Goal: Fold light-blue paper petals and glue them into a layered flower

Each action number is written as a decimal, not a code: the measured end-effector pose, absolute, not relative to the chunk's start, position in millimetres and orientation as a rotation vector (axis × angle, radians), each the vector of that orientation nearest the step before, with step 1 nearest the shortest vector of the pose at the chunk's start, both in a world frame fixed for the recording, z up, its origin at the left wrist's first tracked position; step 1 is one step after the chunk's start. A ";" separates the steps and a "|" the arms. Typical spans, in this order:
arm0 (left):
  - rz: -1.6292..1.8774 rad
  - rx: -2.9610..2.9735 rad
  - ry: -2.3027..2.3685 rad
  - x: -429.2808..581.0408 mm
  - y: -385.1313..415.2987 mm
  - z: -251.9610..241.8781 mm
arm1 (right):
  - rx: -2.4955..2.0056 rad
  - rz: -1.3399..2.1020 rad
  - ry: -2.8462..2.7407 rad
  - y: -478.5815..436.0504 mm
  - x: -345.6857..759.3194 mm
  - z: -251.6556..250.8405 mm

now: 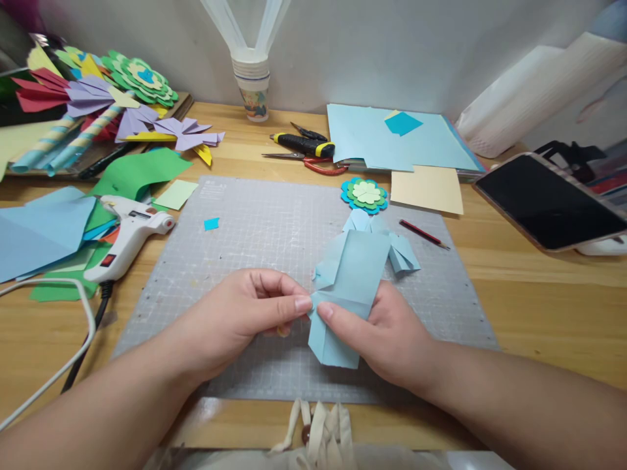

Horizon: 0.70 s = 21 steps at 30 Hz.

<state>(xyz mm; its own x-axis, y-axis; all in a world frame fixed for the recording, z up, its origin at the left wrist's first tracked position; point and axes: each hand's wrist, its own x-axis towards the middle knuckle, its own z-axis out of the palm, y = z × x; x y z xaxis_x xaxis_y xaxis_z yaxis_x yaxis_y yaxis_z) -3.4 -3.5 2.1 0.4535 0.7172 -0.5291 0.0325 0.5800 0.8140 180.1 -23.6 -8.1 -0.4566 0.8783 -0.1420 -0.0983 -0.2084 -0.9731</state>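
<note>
A folded light blue paper figure (353, 271) with side flaps is held just above the grey cutting mat (255, 222). My left hand (245, 316) pinches a fold at the paper's left edge with thumb and forefinger, fingers curled. From below and behind, my right hand (379, 336) grips the lower part, its thumb pressed on the front. Both thumbs nearly meet at the paper's waist.
A white glue gun (130, 235) with cord lies left of the mat, beside blue and green sheets (44, 232). Scissors (306, 150), a paper flower (364, 194), a red pencil (424, 234), blue sheets (396, 140), a cup stack (253, 88) and a phone (548, 199) lie beyond.
</note>
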 end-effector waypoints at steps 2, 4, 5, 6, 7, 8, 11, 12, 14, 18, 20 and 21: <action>0.498 0.884 1.024 -2.8 -3.9 1.8 | -0.960 1.743 -1.338 -23.4 180.1 -7.6; 0.509 0.906 1.039 -1.5 -4.6 2.5 | -0.966 1.734 -1.341 -23.2 180.0 -7.6; 0.515 0.927 1.054 -0.7 -5.0 3.4 | -0.975 1.730 -1.342 -23.2 179.9 -7.8; 0.517 0.955 1.073 0.3 -5.4 4.5 | -0.986 1.728 -1.341 -23.2 179.9 -8.1; 0.517 0.988 1.089 1.3 -5.7 5.7 | -0.994 1.727 -1.340 -23.2 180.0 -8.5; 0.513 1.023 1.102 2.2 -6.1 6.9 | -0.998 1.727 -1.338 -23.2 180.0 -8.9; 0.504 1.119 1.104 4.1 -6.8 9.1 | -1.007 1.723 -1.332 -23.1 180.4 -9.4; 0.512 1.140 1.101 4.5 -6.9 9.3 | -1.015 1.718 -1.330 -23.1 180.5 -9.3; 0.527 1.171 1.095 4.9 -7.2 9.3 | -1.042 1.717 -1.328 -23.0 180.3 -8.7; 0.522 1.215 1.070 5.0 -8.1 8.5 | -1.056 1.749 -1.301 -22.5 179.0 -6.7; 0.501 1.239 1.053 4.7 -8.7 7.9 | -1.033 1.778 -1.281 -22.2 178.6 -5.7; 0.493 1.247 1.045 4.6 -9.1 7.7 | -1.024 1.795 -1.270 -22.0 178.5 -5.4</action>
<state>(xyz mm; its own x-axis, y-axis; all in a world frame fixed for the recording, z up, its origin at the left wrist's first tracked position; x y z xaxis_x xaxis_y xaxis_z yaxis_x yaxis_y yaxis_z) 4.6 -9.1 7.7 0.4782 0.7968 -0.3694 0.2218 0.2974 0.9286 178.5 -22.0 -5.4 -0.4421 0.8734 -0.2045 -0.0980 -0.2736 -0.9568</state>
